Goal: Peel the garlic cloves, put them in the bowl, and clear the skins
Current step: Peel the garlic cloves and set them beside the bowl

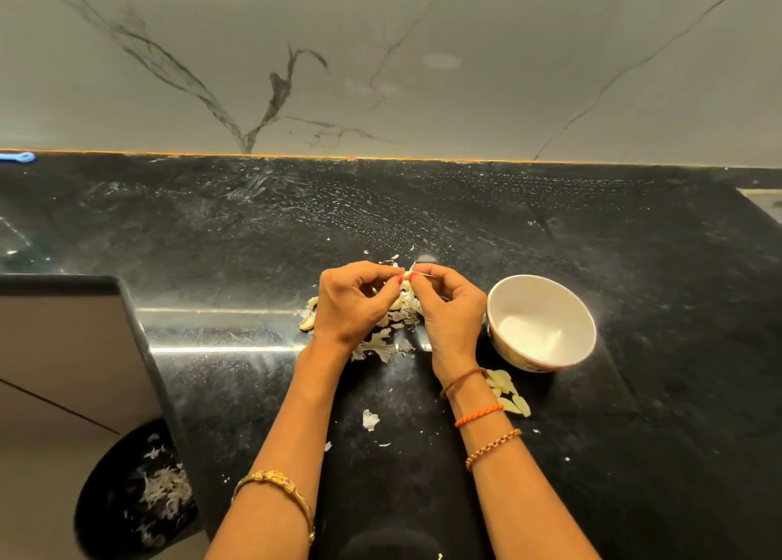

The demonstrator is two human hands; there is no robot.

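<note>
Over the middle of the black counter, my left hand (353,301) and my right hand (450,305) meet fingertip to fingertip and pinch one small garlic clove (407,275) between them. A thin strip of skin sticks out from it to the right. Beneath the hands lies a heap of papery skins and unpeeled cloves (391,331). To the right stands a white bowl (582,326) with nothing visible in it. Several peeled cloves (510,394) lie on the counter just in front of the bowl, beside my right wrist.
A black bin (110,504) with skins inside stands on the floor at the lower left, below the counter's edge. Loose skin scraps (370,420) lie near the front of the counter. A marble wall backs the counter. A blue object (19,157) lies far left.
</note>
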